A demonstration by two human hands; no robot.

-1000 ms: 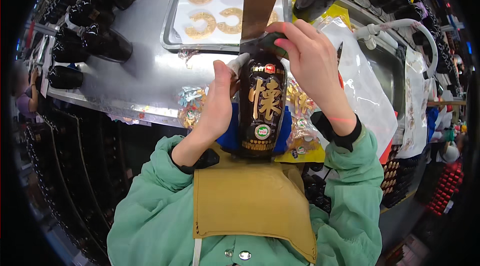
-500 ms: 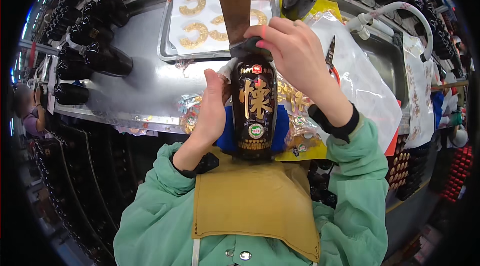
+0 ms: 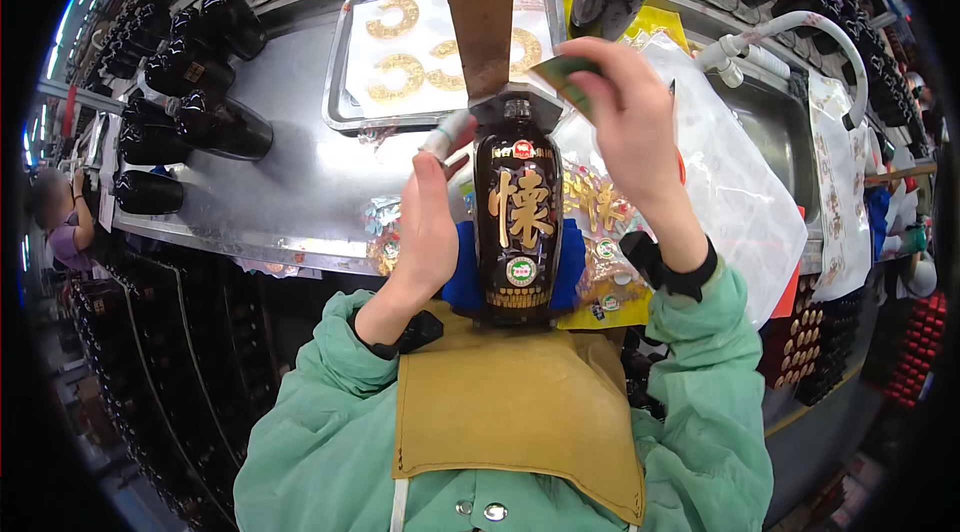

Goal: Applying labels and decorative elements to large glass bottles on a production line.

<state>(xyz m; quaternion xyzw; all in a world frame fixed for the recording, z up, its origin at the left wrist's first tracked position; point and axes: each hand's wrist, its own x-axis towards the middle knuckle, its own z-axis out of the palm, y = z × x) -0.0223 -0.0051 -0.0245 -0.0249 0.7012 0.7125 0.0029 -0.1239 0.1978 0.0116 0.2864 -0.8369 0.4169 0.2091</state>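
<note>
A dark, glossy bottle with a gold character, a small red emblem and a round green-and-white label lies in front of me on a blue support. Its neck points away from me. My left hand is open just left of the bottle, with a white wrapping round one finger; I see no clear contact. Above and right of the neck, my right hand pinches a thin, flat dark-green piece, like a small scraper, apart from the bottle.
Beyond the bottle, a metal tray holds curved gold decals on white sheets. A brown post rises in the middle. Dark bottles stand at the left. Transparent sheeting, a sink and a white curved pipe are at the right.
My right hand has moved right with the green piece, off the bottle's neck, which now shows. My left hand has drawn slightly away from the bottle's side.
</note>
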